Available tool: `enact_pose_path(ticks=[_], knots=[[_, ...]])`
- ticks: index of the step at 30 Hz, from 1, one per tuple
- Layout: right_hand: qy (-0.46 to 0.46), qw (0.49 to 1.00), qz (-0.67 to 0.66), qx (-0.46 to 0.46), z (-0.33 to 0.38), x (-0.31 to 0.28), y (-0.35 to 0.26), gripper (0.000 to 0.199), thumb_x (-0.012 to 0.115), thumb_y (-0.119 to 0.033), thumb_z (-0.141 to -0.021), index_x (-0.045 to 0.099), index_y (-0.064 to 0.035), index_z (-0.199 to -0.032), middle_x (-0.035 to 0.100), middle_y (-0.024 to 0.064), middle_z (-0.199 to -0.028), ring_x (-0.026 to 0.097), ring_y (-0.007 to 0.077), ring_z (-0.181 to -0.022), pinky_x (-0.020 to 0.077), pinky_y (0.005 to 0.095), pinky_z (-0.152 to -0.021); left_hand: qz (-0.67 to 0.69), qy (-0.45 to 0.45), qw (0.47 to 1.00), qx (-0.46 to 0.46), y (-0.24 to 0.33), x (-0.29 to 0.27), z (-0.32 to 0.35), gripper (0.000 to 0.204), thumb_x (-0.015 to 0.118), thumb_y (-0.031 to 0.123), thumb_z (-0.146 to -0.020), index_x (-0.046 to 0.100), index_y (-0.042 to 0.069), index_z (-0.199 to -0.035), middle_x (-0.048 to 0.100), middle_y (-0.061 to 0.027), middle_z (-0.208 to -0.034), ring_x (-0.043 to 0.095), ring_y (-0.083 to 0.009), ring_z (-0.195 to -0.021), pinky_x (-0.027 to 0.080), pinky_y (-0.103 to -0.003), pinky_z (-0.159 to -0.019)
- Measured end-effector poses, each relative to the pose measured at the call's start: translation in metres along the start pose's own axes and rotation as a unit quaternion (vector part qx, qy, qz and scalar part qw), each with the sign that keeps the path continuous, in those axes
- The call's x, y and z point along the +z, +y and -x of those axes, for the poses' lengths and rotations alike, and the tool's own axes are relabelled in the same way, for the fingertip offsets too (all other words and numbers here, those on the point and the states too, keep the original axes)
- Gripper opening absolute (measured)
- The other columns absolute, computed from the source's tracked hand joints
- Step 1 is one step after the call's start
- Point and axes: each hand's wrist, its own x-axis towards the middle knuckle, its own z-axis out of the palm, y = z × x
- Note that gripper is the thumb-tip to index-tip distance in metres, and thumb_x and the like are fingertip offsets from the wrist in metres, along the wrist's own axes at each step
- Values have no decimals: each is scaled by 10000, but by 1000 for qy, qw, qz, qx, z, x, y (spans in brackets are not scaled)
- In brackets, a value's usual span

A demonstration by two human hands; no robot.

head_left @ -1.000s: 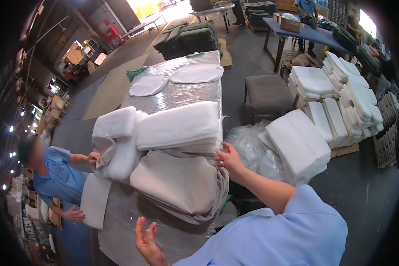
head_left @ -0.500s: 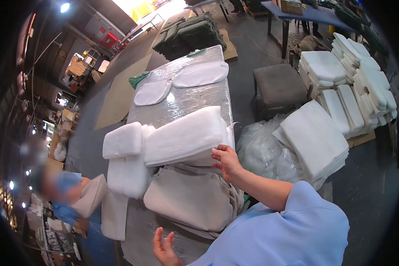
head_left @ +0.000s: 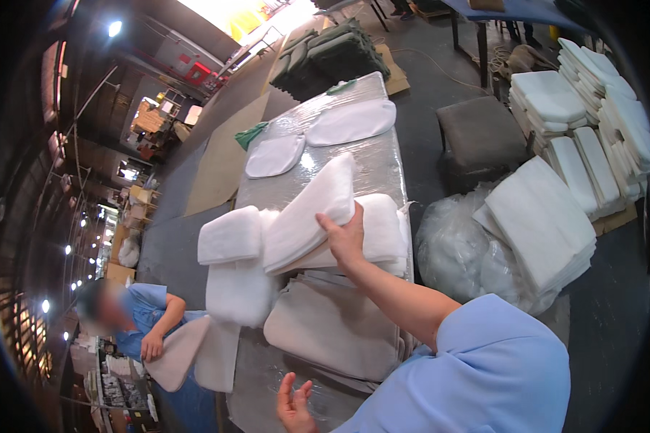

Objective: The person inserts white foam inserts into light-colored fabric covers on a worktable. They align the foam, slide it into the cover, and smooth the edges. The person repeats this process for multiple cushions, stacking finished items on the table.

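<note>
One grip (head_left: 347, 234) (right) holds white padding (head_left: 307, 220); left grip (head_left: 295, 405) hovers.

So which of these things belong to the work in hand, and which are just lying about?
Likely in the work: white padding, gripped by the right hand; grey pieces, stacked beside it; the table beneath.

Seemingly lying about: stool; plastic bag; green stack.
</note>
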Motion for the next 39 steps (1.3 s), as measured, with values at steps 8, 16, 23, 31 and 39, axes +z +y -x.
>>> enact_pose_path(ticks=[8,16,23,31,39], knots=[[-209,959,-178,-68,52,37,-72,582,773,24,-894,606,-65,-1444,706,93,-1288,668,178,-1173,538,340,-1012,-35,33,998,43,-19,-26,14,416,606,100,-1092,570,-1,-1494,667,-133,-1397,712,-257,-1157,578,-365,-967],[-495,836,-152,-179,181,53,-108,521,790,33,-882,680,-49,-1385,734,72,-1311,679,164,-1185,544,326,-1027,-44,130,978,159,38,-99,31,642,694,117,-1042,429,13,-1617,509,-187,-1600,620,-270,-1331,485,-348,-1102],[-752,604,-172,-199,296,24,-68,518,753,93,-791,726,-49,-1288,736,118,-1316,682,318,-1231,535,420,-1057,9,231,937,262,30,-187,71,1099,858,53,-845,174,22,-1705,360,-190,-1698,378,-302,-1549,354,-425,-1245],[-860,494,-109,-69,364,-34,6,439,816,20,-808,742,-47,-1236,732,117,-1290,674,335,-1233,528,455,-1067,30,198,964,178,-70,-220,157,696,891,-49,-703,624,39,-1339,685,-132,-1352,636,-255,-1300,482,-427,-1139],[-835,525,-104,-129,383,-42,-8,713,931,-147,-791,570,-65,-1401,579,242,-1428,593,405,-1317,484,481,-1096,30,224,953,202,-97,-226,176,697,997,90,-621,663,61,-1232,721,-155,-1265,655,-341,-1277,416,-528,-1205]])
